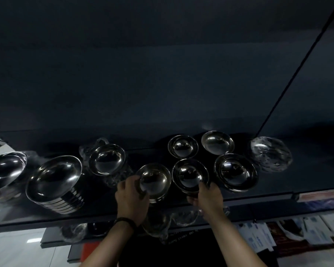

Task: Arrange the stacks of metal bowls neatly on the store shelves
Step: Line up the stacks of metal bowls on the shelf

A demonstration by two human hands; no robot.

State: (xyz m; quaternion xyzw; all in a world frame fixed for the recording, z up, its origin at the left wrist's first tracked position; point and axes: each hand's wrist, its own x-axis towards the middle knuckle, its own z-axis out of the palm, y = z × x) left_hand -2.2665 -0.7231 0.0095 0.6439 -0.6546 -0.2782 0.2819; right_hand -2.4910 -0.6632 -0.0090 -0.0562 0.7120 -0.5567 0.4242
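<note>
A: Head cam, what's on the dark shelf [268, 193]?

B: Stacks of metal bowls, all upright. Centre-front stack [154, 180] w/ left hand [132, 197] on its 8 o'clock side, fingers curled round the rim and wall, holding it. Next stack at its 3 o'clock [189, 175], just beside; right hand [207, 195] grips its near rim at 5 o'clock, fingers closed on it.

A: Others?

B: Right-front stack [236, 171] at 3 o'clock of that. Behind, at 12 o'clock, two smaller stacks: back-mid [182, 146] and back-right [217, 142]. Plastic-wrapped stack [270, 154] far right, 2 o'clock. Left side: wrapped stack [106, 158] at 10 o'clock, tall leaning stack [54, 178] at 9, another large stack [5, 168] at frame edge.

A: Wrist?

B: Dark bracelet [126, 221] on left. Below the shelf edge, wrapped bowls [156, 222], too dim to tell more.
</note>
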